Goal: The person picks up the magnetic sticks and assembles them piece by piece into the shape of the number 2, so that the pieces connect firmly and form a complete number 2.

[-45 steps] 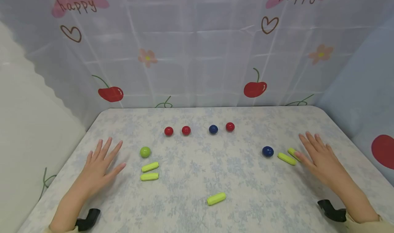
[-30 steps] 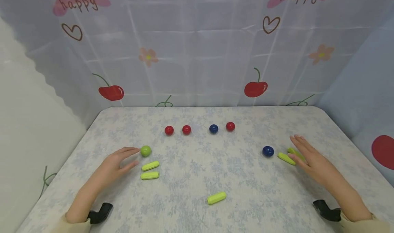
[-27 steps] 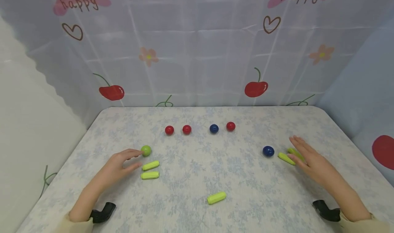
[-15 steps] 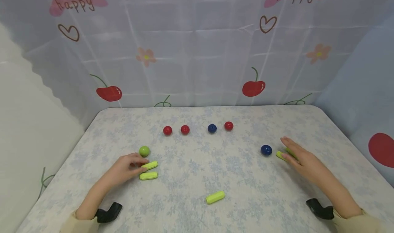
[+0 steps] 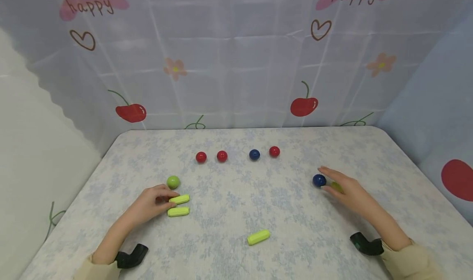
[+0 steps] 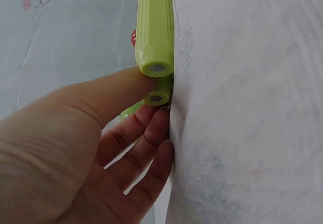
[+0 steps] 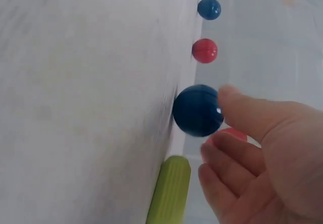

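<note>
My left hand (image 5: 148, 205) pinches the near end of a yellow-green magnetic rod (image 5: 181, 199) between thumb and fingers; the rod lies on the table. Just in front of it is a second, ribbed rod (image 5: 179, 212), whose metal end tip shows in the left wrist view. A green ball (image 5: 173, 182) sits beyond these fingers. My right hand (image 5: 349, 193) reaches round a large blue ball (image 5: 319, 180), thumb on the near side and fingers beyond it, loosely extended. Under that hand part of a yellow-green rod (image 5: 336, 187) shows; the other rod there is hidden.
Towards the back of the table (image 5: 221, 255) stand a red ball (image 5: 201, 157), another red ball (image 5: 222, 156), a small blue ball (image 5: 254, 154) and a third red ball (image 5: 274, 151). One rod (image 5: 258, 237) lies near the front middle. A printed curtain (image 5: 236, 66) hangs behind.
My left hand has come right, past the green ball, and taken hold of the farther rod's end. My right hand has moved left over the two rods to the large blue ball.
</note>
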A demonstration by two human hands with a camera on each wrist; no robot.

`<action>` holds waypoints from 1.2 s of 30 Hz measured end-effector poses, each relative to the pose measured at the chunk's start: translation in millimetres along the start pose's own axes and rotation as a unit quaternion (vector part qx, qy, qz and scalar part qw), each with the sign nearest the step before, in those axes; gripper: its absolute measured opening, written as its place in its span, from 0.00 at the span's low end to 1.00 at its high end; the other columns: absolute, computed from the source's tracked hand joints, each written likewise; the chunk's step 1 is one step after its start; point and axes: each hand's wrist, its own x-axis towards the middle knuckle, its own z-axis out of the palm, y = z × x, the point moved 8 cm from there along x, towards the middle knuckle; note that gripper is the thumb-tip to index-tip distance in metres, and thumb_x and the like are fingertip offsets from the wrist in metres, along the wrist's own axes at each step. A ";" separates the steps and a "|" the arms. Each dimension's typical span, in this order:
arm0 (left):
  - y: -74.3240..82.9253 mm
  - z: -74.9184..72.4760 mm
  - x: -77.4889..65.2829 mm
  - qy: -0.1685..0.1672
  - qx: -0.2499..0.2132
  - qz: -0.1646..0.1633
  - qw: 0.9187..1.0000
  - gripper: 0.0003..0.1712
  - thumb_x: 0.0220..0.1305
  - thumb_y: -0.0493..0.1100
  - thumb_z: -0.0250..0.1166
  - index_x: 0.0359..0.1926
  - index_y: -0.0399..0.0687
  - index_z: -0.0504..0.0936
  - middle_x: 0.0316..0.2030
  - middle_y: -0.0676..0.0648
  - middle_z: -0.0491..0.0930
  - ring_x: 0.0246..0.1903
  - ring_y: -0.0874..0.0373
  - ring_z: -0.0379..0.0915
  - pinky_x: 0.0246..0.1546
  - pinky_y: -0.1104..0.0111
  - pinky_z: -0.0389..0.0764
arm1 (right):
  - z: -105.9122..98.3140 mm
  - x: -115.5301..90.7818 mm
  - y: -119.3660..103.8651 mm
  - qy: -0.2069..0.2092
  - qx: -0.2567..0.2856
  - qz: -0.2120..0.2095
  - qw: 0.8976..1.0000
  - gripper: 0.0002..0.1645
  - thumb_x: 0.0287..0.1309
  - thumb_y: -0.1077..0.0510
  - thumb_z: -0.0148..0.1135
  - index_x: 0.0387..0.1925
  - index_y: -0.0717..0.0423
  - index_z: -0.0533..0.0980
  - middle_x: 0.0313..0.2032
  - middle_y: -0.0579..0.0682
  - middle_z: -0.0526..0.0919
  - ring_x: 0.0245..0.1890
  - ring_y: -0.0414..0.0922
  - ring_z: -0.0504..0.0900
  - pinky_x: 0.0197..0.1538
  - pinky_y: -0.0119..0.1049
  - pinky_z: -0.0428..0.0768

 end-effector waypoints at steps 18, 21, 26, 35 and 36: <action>63.1 9.0 47.3 0.036 0.026 0.041 0.998 0.12 0.54 0.36 0.70 0.42 0.45 0.86 0.30 0.57 0.75 0.28 0.62 0.69 0.25 0.69 0.70 | 16.6 15.3 6.8 -0.030 -0.006 0.044 0.999 0.26 0.52 0.70 0.65 0.55 0.66 0.73 0.50 0.64 0.76 0.42 0.56 0.79 0.38 0.44 0.79; 83.5 20.3 64.1 0.034 0.029 0.066 0.997 0.12 0.54 0.36 0.70 0.42 0.44 0.86 0.30 0.57 0.75 0.29 0.62 0.69 0.26 0.69 0.71 | 17.5 15.6 6.7 -0.026 -0.009 0.046 0.999 0.26 0.51 0.70 0.65 0.54 0.66 0.73 0.49 0.64 0.77 0.41 0.55 0.79 0.37 0.43 0.79; 104.2 45.4 88.6 0.010 0.020 0.071 0.997 0.13 0.54 0.37 0.71 0.42 0.45 0.86 0.29 0.57 0.74 0.28 0.63 0.69 0.29 0.70 0.71 | 18.2 15.7 5.8 -0.024 -0.017 0.049 0.998 0.25 0.50 0.70 0.66 0.53 0.66 0.74 0.48 0.64 0.77 0.39 0.54 0.80 0.36 0.42 0.79; 110.1 90.0 112.9 -0.053 -0.033 0.075 0.995 0.12 0.54 0.37 0.70 0.42 0.44 0.86 0.27 0.56 0.75 0.25 0.63 0.67 0.27 0.71 0.72 | 15.7 20.8 -5.3 -0.032 0.005 0.060 0.998 0.24 0.52 0.67 0.66 0.53 0.65 0.74 0.50 0.63 0.76 0.42 0.55 0.79 0.40 0.45 0.79; 110.4 93.1 114.3 -0.057 -0.036 0.079 0.995 0.12 0.54 0.37 0.70 0.41 0.43 0.86 0.27 0.56 0.74 0.25 0.63 0.67 0.27 0.71 0.72 | 15.2 22.0 -7.3 -0.032 0.004 0.060 0.998 0.24 0.52 0.66 0.66 0.53 0.64 0.74 0.50 0.62 0.77 0.42 0.54 0.79 0.39 0.45 0.79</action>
